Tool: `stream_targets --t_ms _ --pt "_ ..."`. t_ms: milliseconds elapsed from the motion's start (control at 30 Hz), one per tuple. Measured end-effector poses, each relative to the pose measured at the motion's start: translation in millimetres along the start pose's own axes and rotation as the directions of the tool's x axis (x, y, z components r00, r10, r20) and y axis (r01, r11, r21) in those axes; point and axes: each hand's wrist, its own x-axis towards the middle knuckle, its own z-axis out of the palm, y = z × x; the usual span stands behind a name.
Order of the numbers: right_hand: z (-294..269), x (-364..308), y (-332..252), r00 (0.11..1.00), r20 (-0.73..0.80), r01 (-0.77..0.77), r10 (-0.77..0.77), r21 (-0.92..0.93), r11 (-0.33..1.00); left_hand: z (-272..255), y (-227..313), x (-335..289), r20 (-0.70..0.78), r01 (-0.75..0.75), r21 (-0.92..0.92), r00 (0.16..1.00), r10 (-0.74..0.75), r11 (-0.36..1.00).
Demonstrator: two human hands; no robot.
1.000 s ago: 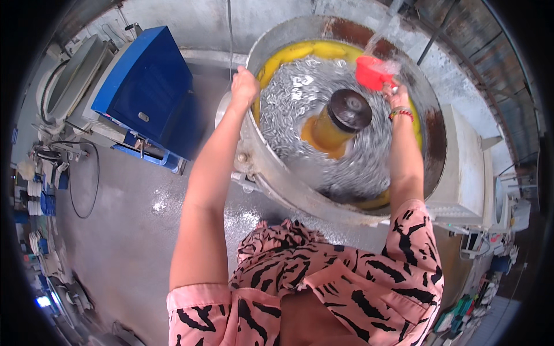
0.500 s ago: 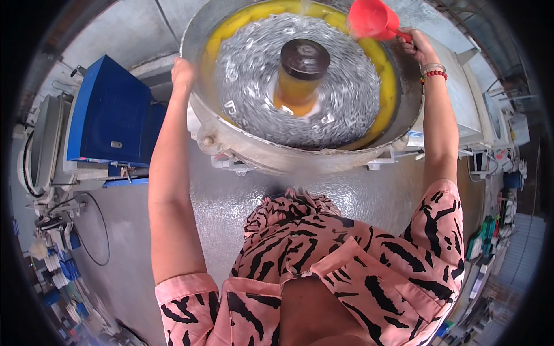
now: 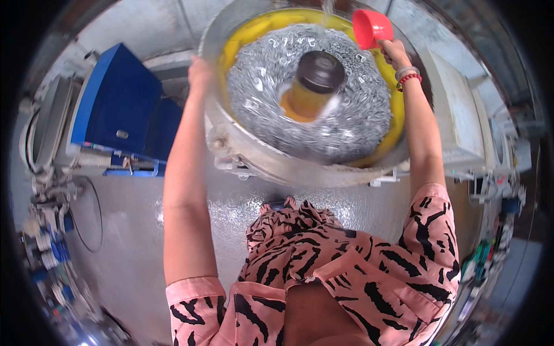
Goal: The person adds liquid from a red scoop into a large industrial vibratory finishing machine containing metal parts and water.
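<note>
A large round metal bowl (image 3: 214, 104) with a yellow lining (image 3: 398, 106) stands before me. Many small silvery metal pieces (image 3: 254, 118) fill it, smeared as if swirling around a central post with a dark cap (image 3: 321, 70). My left hand (image 3: 200, 75) is closed at the bowl's left rim; its fingers are blurred. My right hand (image 3: 395, 54) grips the handle of a red plastic scoop (image 3: 372, 29) above the bowl's far right side. Inside the scoop, I cannot make out any contents. A thin stream of water (image 3: 328, 7) falls at the bowl's far edge.
A blue metal cabinet (image 3: 118, 104) stands left of the bowl, with a round grey machine (image 3: 51, 124) beyond it. To the right is a pale boxy housing (image 3: 459, 106). Beneath me spreads a wet, shiny grey floor (image 3: 133, 230), with a dark cable (image 3: 99, 222) at left.
My right hand has moved left, further over the bowl, and the scoop has turned so its handle points down toward me. My left hand stays at the rim. The whole view has shifted slightly.
</note>
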Motion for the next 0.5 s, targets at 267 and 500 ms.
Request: stream_targets --t_ms 267,500 --pt "101 62 -20 0.851 0.490 -0.522 0.188 0.827 0.207 -13 33 -24 0.093 0.061 -0.129 0.994 -0.049 0.990" --pt "111 77 -1 0.858 0.508 -0.505 0.073 0.861 -0.057 -16 29 -26 0.025 0.079 -0.128 0.997 -0.077 0.989"
